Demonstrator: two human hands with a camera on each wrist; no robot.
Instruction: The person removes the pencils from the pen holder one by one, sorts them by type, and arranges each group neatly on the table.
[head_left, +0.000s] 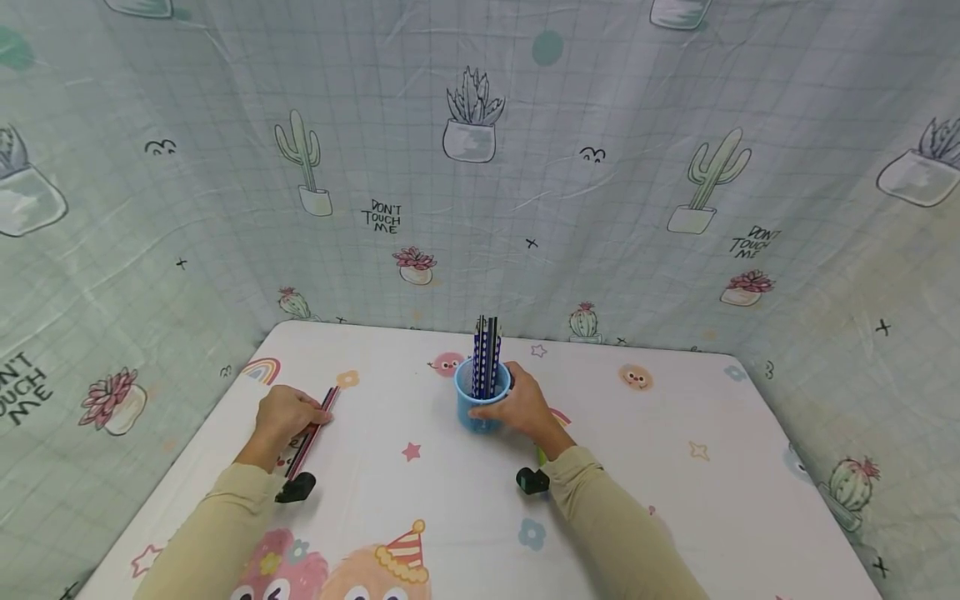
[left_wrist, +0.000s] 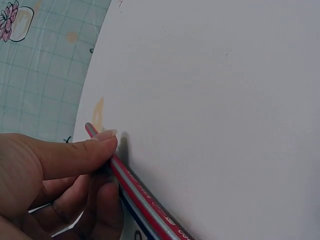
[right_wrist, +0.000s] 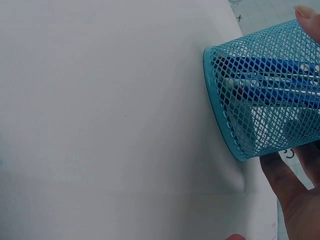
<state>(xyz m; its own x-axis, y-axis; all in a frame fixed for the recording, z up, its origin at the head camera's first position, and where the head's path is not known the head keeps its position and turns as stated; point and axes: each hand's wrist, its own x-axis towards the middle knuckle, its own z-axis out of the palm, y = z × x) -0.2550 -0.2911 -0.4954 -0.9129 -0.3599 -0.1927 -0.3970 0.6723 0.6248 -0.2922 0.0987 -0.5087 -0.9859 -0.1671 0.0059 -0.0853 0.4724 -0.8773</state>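
On the left side of the table, my left hand (head_left: 285, 417) pinches red-and-silver striped pencils (left_wrist: 142, 195) between thumb and fingers. A darker pencil (left_wrist: 132, 210) lies alongside them under the thumb. My right hand (head_left: 528, 404) grips a light blue mesh pencil cup (head_left: 474, 418) from its right side, thumb across the front. The cup is upright near the middle of the table; whether its base touches the tabletop I cannot tell. Several blue patterned pencils (head_left: 486, 354) stand inside it, their lower ends visible through the mesh in the right wrist view.
A white tablecloth (head_left: 457, 492) with printed cartoons covers the table. Grey-green fabric walls (head_left: 525, 208) printed with potted plants enclose its back and sides. A small black object (head_left: 296, 487) sits by the left wrist, another black one (head_left: 532, 480) by the right.
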